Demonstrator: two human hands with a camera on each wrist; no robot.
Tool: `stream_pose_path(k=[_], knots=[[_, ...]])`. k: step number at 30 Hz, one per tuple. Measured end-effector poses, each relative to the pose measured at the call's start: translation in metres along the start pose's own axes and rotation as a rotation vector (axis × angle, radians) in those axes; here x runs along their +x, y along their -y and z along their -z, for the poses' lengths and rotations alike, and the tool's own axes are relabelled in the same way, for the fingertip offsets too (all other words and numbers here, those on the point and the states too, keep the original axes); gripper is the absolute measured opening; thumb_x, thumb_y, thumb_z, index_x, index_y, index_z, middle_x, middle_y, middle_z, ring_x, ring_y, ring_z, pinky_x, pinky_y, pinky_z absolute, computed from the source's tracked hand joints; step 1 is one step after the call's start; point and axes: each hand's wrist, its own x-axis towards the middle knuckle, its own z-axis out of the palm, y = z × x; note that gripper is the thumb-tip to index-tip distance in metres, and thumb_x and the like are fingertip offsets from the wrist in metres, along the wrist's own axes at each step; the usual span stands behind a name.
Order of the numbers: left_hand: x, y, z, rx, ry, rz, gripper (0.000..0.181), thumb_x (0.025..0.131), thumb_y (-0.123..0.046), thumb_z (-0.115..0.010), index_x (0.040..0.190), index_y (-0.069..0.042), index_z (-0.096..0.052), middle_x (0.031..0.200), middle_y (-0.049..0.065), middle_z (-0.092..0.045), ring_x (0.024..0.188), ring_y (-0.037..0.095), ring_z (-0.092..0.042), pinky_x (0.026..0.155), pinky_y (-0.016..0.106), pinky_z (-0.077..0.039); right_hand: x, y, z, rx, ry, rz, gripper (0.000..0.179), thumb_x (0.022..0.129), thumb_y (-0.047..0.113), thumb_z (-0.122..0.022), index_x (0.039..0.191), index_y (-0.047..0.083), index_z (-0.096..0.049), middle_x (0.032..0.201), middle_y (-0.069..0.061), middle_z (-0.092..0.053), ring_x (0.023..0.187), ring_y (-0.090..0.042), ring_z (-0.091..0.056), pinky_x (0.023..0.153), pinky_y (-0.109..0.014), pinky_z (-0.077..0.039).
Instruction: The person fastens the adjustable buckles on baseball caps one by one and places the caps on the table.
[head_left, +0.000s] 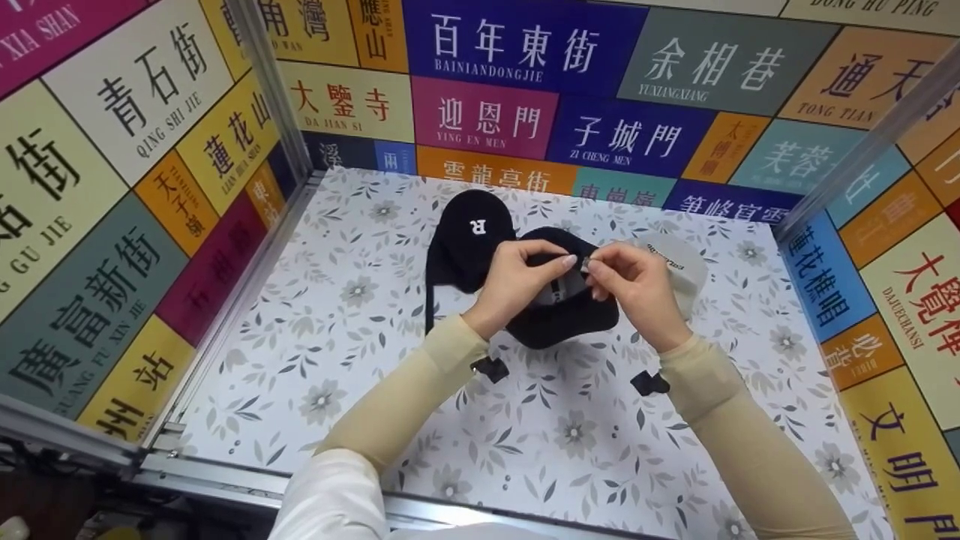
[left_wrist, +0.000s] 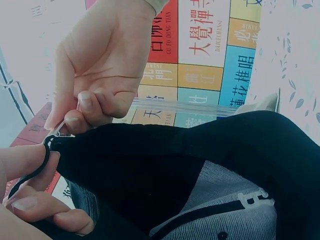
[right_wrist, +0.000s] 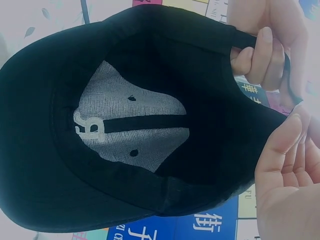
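Both hands hold a black baseball cap (head_left: 562, 330), turned so its inside faces me. Grey mesh lining (right_wrist: 135, 105) and a small white R-shaped piece (right_wrist: 90, 126) show within it. My left hand (head_left: 517, 277) pinches the thin black strap (left_wrist: 32, 175) at the cap's back. My right hand (head_left: 637, 289) pinches a small metal buckle (left_wrist: 56, 132) on the back edge, where the strap meets it. The fingertips of the two hands are close together. Fingers partly hide the buckle.
Another black cap (head_left: 476, 232) with a white R sits to the left, a black strap hanging from it. Behind my right hand stands a light-coloured cap (head_left: 682, 262). The floral tabletop (head_left: 322, 397) is bounded by metal-framed panels with printed signs.
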Motion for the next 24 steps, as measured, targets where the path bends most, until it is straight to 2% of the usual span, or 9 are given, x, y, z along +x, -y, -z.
stream_pose_path(k=[7,12,17,21,24], knots=[[-0.001,0.0,0.0,0.02,-0.006,-0.014,0.013,0.087,-0.028,-0.08,0.093,-0.016,-0.081,0.09,-0.007,-0.074,0.087,0.011,-0.067,0.079,0.028,-0.052,0.004,-0.026,0.007,0.021,0.007,0.003,0.018,0.096,0.009,-0.068,0.096,-0.009,-0.067,0.077,-0.028,-0.061,0.059,-0.03,-0.058,0.056,-0.033,-0.051],[-0.002,0.001,-0.001,0.048,-0.001,-0.047,0.01,0.088,-0.025,-0.079,0.092,-0.016,-0.08,0.089,-0.009,-0.074,0.086,0.009,-0.066,0.079,0.027,-0.052,0.003,-0.026,0.004,0.057,0.007,0.01,0.025,0.098,0.014,-0.066,0.097,-0.011,-0.065,0.076,-0.027,-0.061,0.058,-0.03,-0.058,0.056,-0.033,-0.052],[-0.002,0.002,-0.001,0.092,0.009,-0.062,0.008,0.089,-0.023,-0.079,0.092,-0.016,-0.08,0.089,-0.01,-0.074,0.085,0.007,-0.065,0.08,0.026,-0.051,0.003,-0.029,0.002,0.076,0.028,-0.014,0.024,0.098,0.013,-0.066,0.096,-0.011,-0.065,0.077,-0.027,-0.061,0.059,-0.029,-0.059,0.058,-0.033,-0.053],[-0.003,0.001,0.0,0.125,0.014,-0.081,0.007,0.089,-0.024,-0.078,0.091,-0.016,-0.079,0.09,-0.011,-0.073,0.085,0.006,-0.065,0.08,0.026,-0.051,0.004,-0.031,0.0,0.047,0.028,-0.02,0.02,0.098,0.01,-0.066,0.094,-0.01,-0.065,0.077,-0.027,-0.061,0.06,-0.029,-0.058,0.058,-0.033,-0.053],[-0.004,0.003,-0.001,0.152,0.018,-0.121,0.006,0.09,-0.021,-0.077,0.094,-0.017,-0.077,0.091,-0.011,-0.072,0.085,0.005,-0.064,0.079,0.025,-0.05,0.004,-0.032,-0.001,0.004,-0.005,-0.025,0.017,0.097,0.007,-0.067,0.091,-0.009,-0.065,0.075,-0.025,-0.06,0.059,-0.028,-0.056,0.057,-0.031,-0.051]])
